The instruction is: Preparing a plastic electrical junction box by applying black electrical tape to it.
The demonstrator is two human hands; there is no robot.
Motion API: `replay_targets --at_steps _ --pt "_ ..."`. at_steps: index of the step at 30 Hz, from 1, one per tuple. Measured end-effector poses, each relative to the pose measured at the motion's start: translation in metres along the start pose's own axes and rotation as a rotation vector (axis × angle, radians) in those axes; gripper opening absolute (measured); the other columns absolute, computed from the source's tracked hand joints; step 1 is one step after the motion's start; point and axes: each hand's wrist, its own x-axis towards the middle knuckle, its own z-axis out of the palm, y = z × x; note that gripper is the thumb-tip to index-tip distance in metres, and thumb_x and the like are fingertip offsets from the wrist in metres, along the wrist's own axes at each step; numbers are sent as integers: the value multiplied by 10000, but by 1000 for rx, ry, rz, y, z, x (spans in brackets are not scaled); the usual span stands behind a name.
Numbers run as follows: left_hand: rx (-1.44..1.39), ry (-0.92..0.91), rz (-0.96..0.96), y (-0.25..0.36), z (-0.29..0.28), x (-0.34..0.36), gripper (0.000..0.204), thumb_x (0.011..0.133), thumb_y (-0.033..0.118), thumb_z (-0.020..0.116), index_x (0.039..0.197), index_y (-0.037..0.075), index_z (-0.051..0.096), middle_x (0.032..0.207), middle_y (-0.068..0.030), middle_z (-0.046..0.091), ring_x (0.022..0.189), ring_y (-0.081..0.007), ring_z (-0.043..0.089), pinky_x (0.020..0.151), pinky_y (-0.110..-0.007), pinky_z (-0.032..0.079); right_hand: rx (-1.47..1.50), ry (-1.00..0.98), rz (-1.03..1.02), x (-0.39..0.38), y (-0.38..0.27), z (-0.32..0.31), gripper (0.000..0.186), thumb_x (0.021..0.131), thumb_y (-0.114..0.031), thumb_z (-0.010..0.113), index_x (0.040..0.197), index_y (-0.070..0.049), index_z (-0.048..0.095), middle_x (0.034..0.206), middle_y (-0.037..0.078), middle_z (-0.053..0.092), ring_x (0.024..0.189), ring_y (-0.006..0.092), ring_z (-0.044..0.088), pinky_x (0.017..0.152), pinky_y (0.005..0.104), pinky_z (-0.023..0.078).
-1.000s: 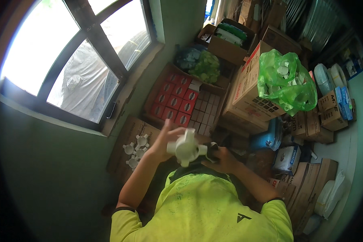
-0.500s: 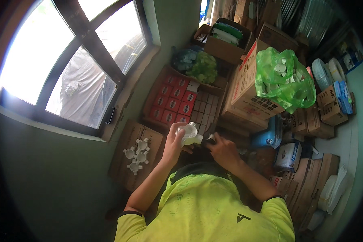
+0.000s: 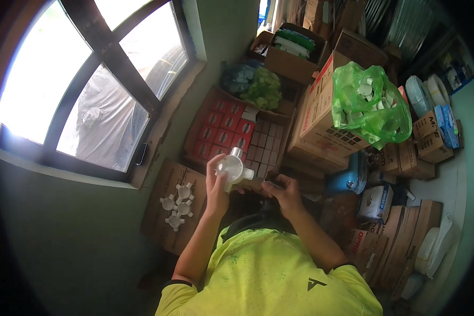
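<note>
My left hand (image 3: 216,185) grips a white round plastic conduit junction box (image 3: 230,169). Its open cup faces up, and short pipe spouts stick out at its sides. Just right of it, my right hand (image 3: 286,194) is closed, thumb and fingers pinched on a small thin greyish piece that I cannot make out. That piece points toward the box's right-hand spout; whether the two touch is unclear. Several more white junction boxes (image 3: 183,209) lie grouped on a cardboard carton (image 3: 166,231) to the left of my left forearm.
Beyond my hands, an open carton holds red boxes (image 3: 222,138) in rows. Right of it, stacked cartons (image 3: 313,118) carry a green plastic bag (image 3: 371,105) of white fittings. More packages and cartons (image 3: 405,231) line the right side. A window (image 3: 108,47) and wall stand at left.
My left hand has shifted slightly left and turned the junction box, so its cup shows more fully. My right hand has moved slightly, its fingers now pinching the thin piece near the spout.
</note>
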Motion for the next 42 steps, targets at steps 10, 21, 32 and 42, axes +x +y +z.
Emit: replay_targets --at_steps 10,21,32,42 --pt "131 -392 -156 37 12 -1 592 866 173 541 1424 63 376 1034 -109 609 811 -176 646 522 -277 549 -307 -227 -308 12 -44 -4 204 892 -203 683 961 -15 644 802 12 642 722 78 587 685 254 474" --pt "522 -761 33 64 14 5 565 699 90 443 1243 -16 549 1098 -129 620 887 -184 634 759 -313 535 -152 -775 269 9 -52 -33 197 852 -161 714 946 -4 640 786 40 654 750 127 620 745 284 486" --pt "75 -544 -514 61 0 3 405 747 205 517 1067 -43 530 960 -143 636 830 -198 659 653 -312 549 -1618 -493 -993 -15 -77 -25 153 687 -202 717 813 -132 663 758 64 574 702 219 613 675 351 515" --pt "352 -530 -47 49 1 -7 469 781 244 593 1153 -40 561 1021 -129 643 859 -166 651 742 -284 519 -120 -827 182 -9 -54 -16 416 963 -401 555 1113 -14 580 774 51 600 753 133 567 693 293 460"
